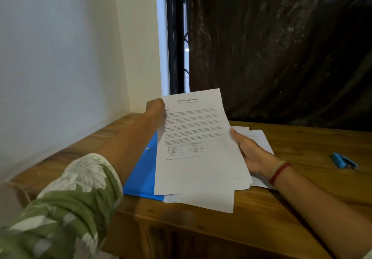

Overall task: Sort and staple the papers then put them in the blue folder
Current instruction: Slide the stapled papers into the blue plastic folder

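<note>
Your left hand (155, 105) holds the health report's (198, 138) top corner, right hand (250, 154) grips its side; square the sheets before stapling.

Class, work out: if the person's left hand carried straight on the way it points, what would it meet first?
Probably the dark window frame; the left hand, gripping the report sheet, points there, though depth is unclear.

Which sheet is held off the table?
The Sample Health Report sheet, gripped by left hand and right hand; the other sheets lie on the table.
</note>
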Demonstrator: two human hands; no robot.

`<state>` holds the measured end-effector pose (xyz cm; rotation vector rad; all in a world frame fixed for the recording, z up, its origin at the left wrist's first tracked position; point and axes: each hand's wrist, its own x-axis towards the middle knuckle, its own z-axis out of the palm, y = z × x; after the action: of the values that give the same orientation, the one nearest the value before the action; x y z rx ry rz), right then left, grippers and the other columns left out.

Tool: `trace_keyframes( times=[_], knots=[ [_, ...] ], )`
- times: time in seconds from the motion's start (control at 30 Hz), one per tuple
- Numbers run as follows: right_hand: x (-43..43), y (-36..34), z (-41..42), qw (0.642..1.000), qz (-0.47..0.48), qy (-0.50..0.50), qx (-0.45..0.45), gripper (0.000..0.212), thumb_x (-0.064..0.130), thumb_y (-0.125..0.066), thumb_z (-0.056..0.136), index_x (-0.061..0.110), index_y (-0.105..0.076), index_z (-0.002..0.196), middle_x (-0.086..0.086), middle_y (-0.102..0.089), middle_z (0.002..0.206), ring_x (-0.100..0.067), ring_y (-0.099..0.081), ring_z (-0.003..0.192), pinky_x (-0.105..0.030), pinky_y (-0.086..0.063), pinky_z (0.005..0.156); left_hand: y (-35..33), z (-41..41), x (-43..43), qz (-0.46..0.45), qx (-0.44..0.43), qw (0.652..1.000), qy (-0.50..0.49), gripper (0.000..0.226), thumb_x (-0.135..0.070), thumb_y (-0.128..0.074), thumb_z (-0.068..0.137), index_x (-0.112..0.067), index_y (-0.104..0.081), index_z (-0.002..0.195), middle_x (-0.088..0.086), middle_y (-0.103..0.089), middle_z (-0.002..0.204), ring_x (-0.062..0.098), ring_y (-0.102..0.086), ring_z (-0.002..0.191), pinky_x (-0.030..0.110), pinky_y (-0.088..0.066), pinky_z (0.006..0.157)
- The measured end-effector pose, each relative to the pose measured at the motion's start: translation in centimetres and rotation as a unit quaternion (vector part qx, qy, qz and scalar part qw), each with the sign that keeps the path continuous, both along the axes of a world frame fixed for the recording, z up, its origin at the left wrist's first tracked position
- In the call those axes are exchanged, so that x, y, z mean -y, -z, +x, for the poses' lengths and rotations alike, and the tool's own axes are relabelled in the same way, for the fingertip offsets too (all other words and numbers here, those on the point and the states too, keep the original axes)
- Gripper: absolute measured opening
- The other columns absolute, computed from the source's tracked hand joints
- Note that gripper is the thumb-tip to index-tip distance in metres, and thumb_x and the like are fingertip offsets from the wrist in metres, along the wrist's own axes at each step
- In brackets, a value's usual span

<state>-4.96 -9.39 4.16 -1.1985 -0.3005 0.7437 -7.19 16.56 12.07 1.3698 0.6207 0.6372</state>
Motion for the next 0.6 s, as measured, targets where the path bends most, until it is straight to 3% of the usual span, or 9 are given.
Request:
trace_keyframes(
  times=[0.03, 0.1, 0.2, 0.27, 0.33, 0.43, 0.53, 0.6],
  knots=[
    [-0.2, 0.1, 0.0, 1.0, -0.009, 0.011, 0.019, 0.035, 0.045, -0.051, 0.096, 0.025, -0.065, 0.121, -0.006, -0.07, 0.118, -0.032, -0.066, 0.109, -0.049, -0.038, 0.109, 0.0, -0.2, 0.2, -0.006, 0.002, 1.0, 0.005, 0.025, -0.002, -0.033, 0.093, -0.007, -0.055, 0.085, 0.003, -0.043, 0.064, 0.016, -0.041, 0.052, 0.014, -0.033, 0.036],
    [-0.4, 1.0, 0.5, 0.995, -0.054, 0.031, 0.074, 0.03, 0.036, -0.049, 0.099, 0.026, -0.059, 0.125, -0.002, -0.071, 0.115, -0.032, -0.067, 0.108, -0.054, -0.043, 0.105, 0.1, -0.3, 0.5, -0.018, 0.013, 1.0, 0.02, 0.026, -0.001, -0.033, 0.092, -0.011, -0.049, 0.074, 0.002, -0.047, 0.065, 0.015, -0.045, 0.053, 0.01, -0.034, 0.033],
    [-0.9, 1.6, 0.6, 0.993, -0.06, 0.03, 0.095, 0.02, 0.021, -0.049, 0.1, 0.03, -0.061, 0.113, 0.001, -0.073, 0.111, -0.031, -0.069, 0.102, -0.054, -0.05, 0.097, 0.0, 0.3, 0.4, -0.035, 0.032, 0.998, 0.04, 0.023, -0.001, -0.033, 0.09, -0.009, -0.053, 0.081, 0.003, -0.051, 0.07, 0.016, -0.049, 0.057, 0.015, -0.039, 0.039],
    [-0.9, 1.5, 0.4, 0.993, -0.062, 0.027, 0.097, 0.022, 0.015, -0.051, 0.099, 0.03, -0.061, 0.112, -0.001, -0.072, 0.113, -0.031, -0.07, 0.101, -0.054, -0.051, 0.095, -0.1, 0.4, 0.3, -0.037, 0.024, 0.998, 0.047, 0.023, -0.002, -0.034, 0.09, -0.006, -0.056, 0.093, 0.003, -0.053, 0.072, 0.017, -0.051, 0.06, 0.021, -0.042, 0.048],
    [-0.8, 1.5, 0.4, 0.992, -0.065, 0.025, 0.102, 0.025, 0.011, -0.054, 0.098, 0.031, -0.061, 0.111, 0.0, -0.072, 0.114, -0.031, -0.07, 0.101, -0.054, -0.052, 0.094, 0.0, 0.8, -0.1, -0.032, 0.018, 0.998, 0.054, 0.024, -0.002, -0.033, 0.09, -0.006, -0.055, 0.1, 0.003, -0.054, 0.074, 0.017, -0.052, 0.061, 0.021, -0.043, 0.048],
    [-0.9, 1.5, 0.3, 0.991, -0.077, 0.024, 0.106, 0.03, 0.005, -0.058, 0.094, 0.029, -0.062, 0.111, 0.0, -0.072, 0.114, -0.029, -0.07, 0.101, -0.049, -0.054, 0.091, -0.4, 0.4, 0.1, -0.041, 0.012, 0.996, 0.081, 0.019, -0.004, -0.035, 0.094, -0.008, -0.053, 0.098, 0.003, -0.053, 0.079, 0.018, -0.052, 0.065, 0.023, -0.043, 0.05],
    [-0.6, 1.1, 0.3, 0.997, -0.053, -0.004, 0.063, 0.038, -0.006, -0.058, 0.089, 0.022, -0.063, 0.114, -0.004, -0.073, 0.109, -0.029, -0.071, 0.097, -0.045, -0.058, 0.084, -0.5, 0.5, -0.3, -0.059, -0.005, 0.991, 0.119, 0.016, -0.009, -0.037, 0.098, -0.008, -0.053, 0.096, 0.006, -0.059, 0.092, 0.023, -0.058, 0.08, 0.032, -0.048, 0.072],
    [-0.3, 0.7, 0.3, 0.998, -0.041, -0.027, 0.046, 0.04, -0.009, -0.058, 0.087, 0.021, -0.064, 0.113, -0.005, -0.074, 0.108, -0.03, -0.072, 0.096, -0.043, -0.059, 0.082, -0.8, 0.2, -0.8, -0.06, -0.019, 0.987, 0.149, 0.017, -0.011, -0.038, 0.1, -0.006, -0.052, 0.091, 0.008, -0.064, 0.078, 0.024, -0.063, 0.07, 0.038, -0.048, 0.074]
  ],
)
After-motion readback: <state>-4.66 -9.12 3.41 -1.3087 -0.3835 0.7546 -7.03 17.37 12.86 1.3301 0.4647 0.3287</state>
